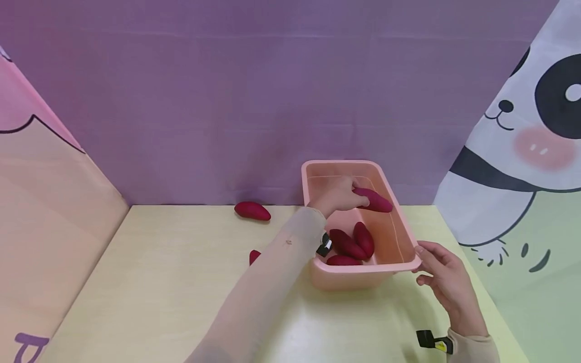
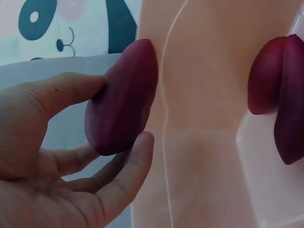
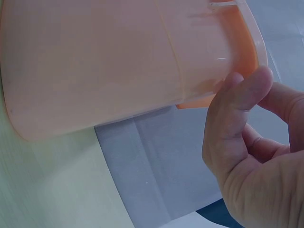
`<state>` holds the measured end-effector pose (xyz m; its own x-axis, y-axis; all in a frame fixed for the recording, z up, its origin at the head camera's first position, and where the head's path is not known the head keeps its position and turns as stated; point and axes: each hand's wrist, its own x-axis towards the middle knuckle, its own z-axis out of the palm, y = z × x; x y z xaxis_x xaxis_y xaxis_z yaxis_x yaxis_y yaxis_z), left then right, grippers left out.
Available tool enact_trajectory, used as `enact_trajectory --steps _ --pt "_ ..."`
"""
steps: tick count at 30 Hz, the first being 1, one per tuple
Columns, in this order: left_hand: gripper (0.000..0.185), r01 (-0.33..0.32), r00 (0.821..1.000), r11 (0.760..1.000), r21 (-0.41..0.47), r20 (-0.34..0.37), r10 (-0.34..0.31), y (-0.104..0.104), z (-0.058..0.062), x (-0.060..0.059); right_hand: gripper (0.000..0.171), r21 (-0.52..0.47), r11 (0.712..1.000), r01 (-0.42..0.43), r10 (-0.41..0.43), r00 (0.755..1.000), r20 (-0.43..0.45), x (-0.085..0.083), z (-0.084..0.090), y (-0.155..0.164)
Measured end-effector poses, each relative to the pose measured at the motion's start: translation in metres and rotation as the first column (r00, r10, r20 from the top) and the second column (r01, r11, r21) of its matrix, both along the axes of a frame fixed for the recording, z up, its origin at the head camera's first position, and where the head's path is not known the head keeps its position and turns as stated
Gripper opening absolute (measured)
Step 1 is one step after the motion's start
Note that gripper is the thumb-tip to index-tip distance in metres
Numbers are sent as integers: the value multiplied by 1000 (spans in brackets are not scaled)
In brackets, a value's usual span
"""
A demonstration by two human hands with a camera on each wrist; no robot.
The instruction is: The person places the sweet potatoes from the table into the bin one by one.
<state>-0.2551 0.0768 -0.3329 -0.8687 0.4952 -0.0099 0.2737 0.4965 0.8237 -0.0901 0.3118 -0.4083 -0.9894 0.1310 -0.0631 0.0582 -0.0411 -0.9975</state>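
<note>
1. Purple cloth backs a pale yellow table (image 1: 172, 282), with cartoon panels on either side; a pink tub (image 1: 399, 237) stands near the far right of the table.
2. Over the tub, the left hand (image 1: 336, 197) pinches a red sweet potato (image 1: 374, 200) between thumb and fingertips (image 2: 142, 147); seen from the left wrist, it sits just beside the tub wall.
3. That light pinch could fail, and the potato might strike the rim and roll out onto the table.
4. Three more potatoes (image 1: 349, 244) lie at the tub's near end; one dropped from height could bounce off them.
5. At the near right corner, the right hand (image 1: 447, 285) has its thumb against the rim and its fingers curled underneath, steadying the tub.
6. With so slight a hold, the tub may slide or tip if the left hand knocks it.
7. Two loose potatoes (image 1: 252, 210) stay on the table, one partly hidden by the left sleeve, which could sweep it off.
</note>
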Motion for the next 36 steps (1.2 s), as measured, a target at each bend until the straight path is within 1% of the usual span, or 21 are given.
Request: enact_trajectory --steps 2,4,7,9,13,16,17,20,24,26,28,30,32,34,36 --pt "14 24 1000 999 -48 0 -24 2 -3 2 14 -12 1000 4 -4 1000 2 -1 -1 -1" --pt "13 28 1000 994 -105 -3 -28 4 -8 4 14 -27 1000 3 -3 1000 3 -1 -2 -2" --pt "17 5 1000 981 -194 -7 -6 7 -15 6 14 -43 999 -1 1 1000 4 -2 -4 -3" --pt "20 -12 1000 972 -236 -12 9 8 -18 7 14 -44 999 1 -1 1000 -1 -2 -4 -2" --pt "23 -34 999 961 -273 -28 28 11 -21 8 14 -47 999 4 -4 1000 -7 -1 -4 -1" --pt "23 -47 999 963 -265 -22 43 13 -21 9 13 -50 999 3 -3 1000 -1 -1 -4 0" --pt "23 -45 999 965 -260 -20 41 13 -20 10 13 -50 999 4 -3 1000 3 -1 -4 0" --pt "25 -35 999 971 -236 -44 26 12 -14 13 13 -48 999 6 -6 1000 14 -1 -5 1" --pt "33 16 997 987 -157 -68 -27 8 3 23 12 -46 999 13 -12 1000 16 -1 -5 1" --pt "40 42 998 994 -101 -49 -47 3 15 30 12 -48 999 15 -14 1000 15 -1 -6 1" --pt "42 64 996 996 -61 -52 -68 -3 25 36 12 -52 999 15 -14 1000 15 -1 -6 1" --pt "46 85 995 996 -23 -55 -86 -12 30 42 12 -55 998 15 -14 1000 15 -2 -6 1" --pt "50 94 994 996 7 -61 -93 -24 31 46 12 -54 998 15 -14 1000 17 -2 -5 0" --pt "50 92 994 995 25 -64 -91 -39 27 50 12 -50 999 15 -14 1000 20 -3 -5 0" --pt "48 70 996 997 32 -53 -68 -56 22 54 12 -45 999 14 -13 1000 22 -3 -5 0"
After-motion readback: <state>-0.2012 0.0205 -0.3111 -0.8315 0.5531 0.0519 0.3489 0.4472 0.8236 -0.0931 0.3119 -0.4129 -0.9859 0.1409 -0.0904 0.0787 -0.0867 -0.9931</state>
